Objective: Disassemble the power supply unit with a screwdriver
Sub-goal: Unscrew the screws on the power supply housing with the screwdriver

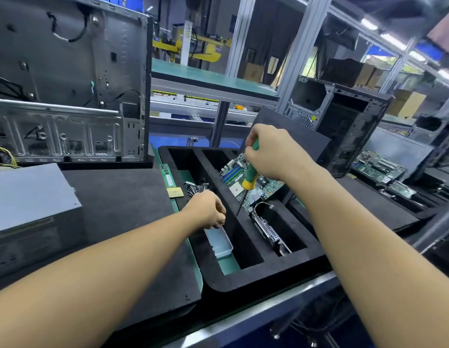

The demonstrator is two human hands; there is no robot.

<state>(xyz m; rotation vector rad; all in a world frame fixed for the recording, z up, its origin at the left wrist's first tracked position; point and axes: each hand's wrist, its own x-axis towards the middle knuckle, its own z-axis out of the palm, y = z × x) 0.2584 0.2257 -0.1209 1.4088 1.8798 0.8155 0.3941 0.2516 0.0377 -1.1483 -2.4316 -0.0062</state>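
Right hand point(273, 151) gripping screwdriver point(251, 175), left hand point(208, 209) curled over clear box point(219, 241)

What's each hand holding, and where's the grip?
Right hand grips the screwdriver by its green handle. Left hand, fingers curled over the clear tray: cannot tell.

grey PSU point(30, 204) box, lid on, flat on black mat point(113, 197) far left, green-yellow screwdriver point(250, 178) tip-down, gripped in right hand point(271, 151)
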